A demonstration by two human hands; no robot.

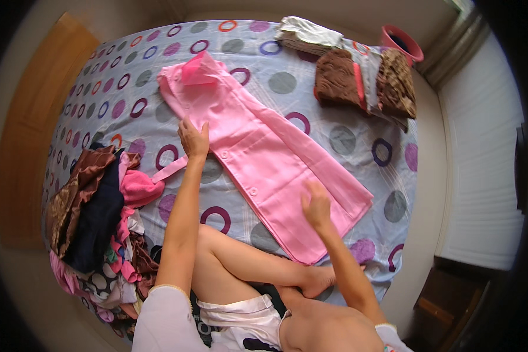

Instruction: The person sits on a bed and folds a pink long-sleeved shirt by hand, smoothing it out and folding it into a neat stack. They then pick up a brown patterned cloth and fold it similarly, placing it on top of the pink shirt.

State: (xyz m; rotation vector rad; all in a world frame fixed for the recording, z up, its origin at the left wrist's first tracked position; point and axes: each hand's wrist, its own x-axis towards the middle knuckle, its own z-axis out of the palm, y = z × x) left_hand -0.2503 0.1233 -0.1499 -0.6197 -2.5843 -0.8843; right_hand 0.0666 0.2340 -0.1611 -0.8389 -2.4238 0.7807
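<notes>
A pink buttoned coat [264, 163] lies stretched diagonally across the bed, folded lengthwise, its collar [199, 68] at the far end and its hem nearest my right side. Its side edge meets my left hand [194, 140], whose thumb stands apart from the fingers; no cloth shows gripped there. A pink fabric belt [170, 169] runs out from under my left wrist toward a clothes pile. Over the lower part of the coat is my right hand [316, 206], blurred by motion; whether it pinches or only brushes the fabric is unclear. Round pink buttons [253, 191] line the near edge.
A heap of mixed clothes [97, 211] spreads along the left side. At the far right stand folded brown garments [339, 77] and a white-and-grey folded stack [308, 35]. Behind them is a pink bucket [402, 43]. My crossed legs [251, 264] border the coat's near side.
</notes>
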